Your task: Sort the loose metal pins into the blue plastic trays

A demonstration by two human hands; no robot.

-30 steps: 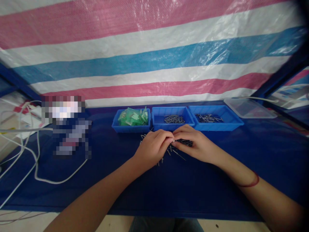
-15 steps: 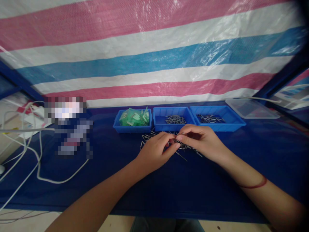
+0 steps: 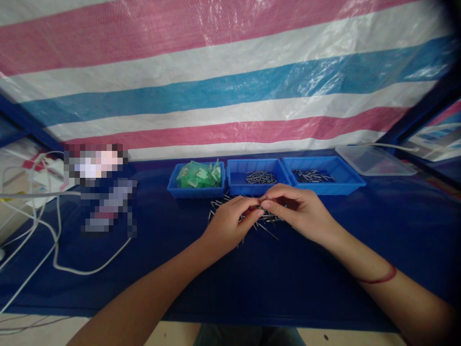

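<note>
My left hand [image 3: 230, 218] and my right hand [image 3: 304, 206] meet over a loose pile of thin metal pins [image 3: 266, 230] on the blue table. Their fingertips almost touch, thumb against finger on each side. Something small and dark shows between the left fingertips, too tiny to name. Whatever the right pinch holds is hidden by its own fingers. Behind them stand a blue bin with short metal pins [image 3: 232, 180] and a second blue bin [image 3: 355, 180] with similar pieces.
At the left of the row, a blue bin [image 3: 196, 193] holds green plastic packets [image 3: 198, 175]. A clear plastic lid [image 3: 374, 161] lies at the back right. White cables [image 3: 86, 273] loop over the table's left side, near a blurred-out patch. A striped sheet [image 3: 216, 96] hangs behind.
My fingertips have drawn a little closer together, with the left thumb now nearer the right fingers. More pins show below my left hand. The bins stay in place.
</note>
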